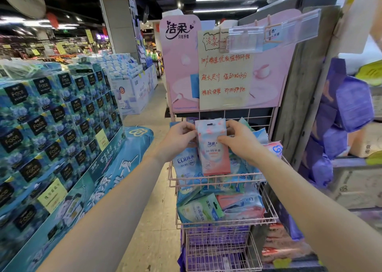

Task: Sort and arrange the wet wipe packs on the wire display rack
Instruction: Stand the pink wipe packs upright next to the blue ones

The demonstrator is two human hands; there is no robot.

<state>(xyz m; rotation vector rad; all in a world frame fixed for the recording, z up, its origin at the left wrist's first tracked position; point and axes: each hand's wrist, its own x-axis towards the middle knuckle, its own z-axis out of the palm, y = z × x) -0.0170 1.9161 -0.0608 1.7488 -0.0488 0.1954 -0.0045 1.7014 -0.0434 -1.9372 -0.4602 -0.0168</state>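
Observation:
A pink and blue wet wipe pack (214,158) stands upright above the top basket of the pink wire display rack (215,177). My left hand (179,140) pinches its upper left edge and my right hand (239,140) grips its right side, thumb across the front. Behind it the top basket holds a blue "EDI" pack (185,162) at the left and more blue packs. The middle basket (268,207) carries a green pack (199,209) and a pink pack (233,200) lying flat.
A pink brand board with a handwritten sign (224,69) tops the rack. Stacked blue tissue boxes (53,114) fill the left side. Purple packs (351,106) crowd a shelf at the right. The lowest basket (219,249) holds purple packs. An aisle floor (153,114) runs behind.

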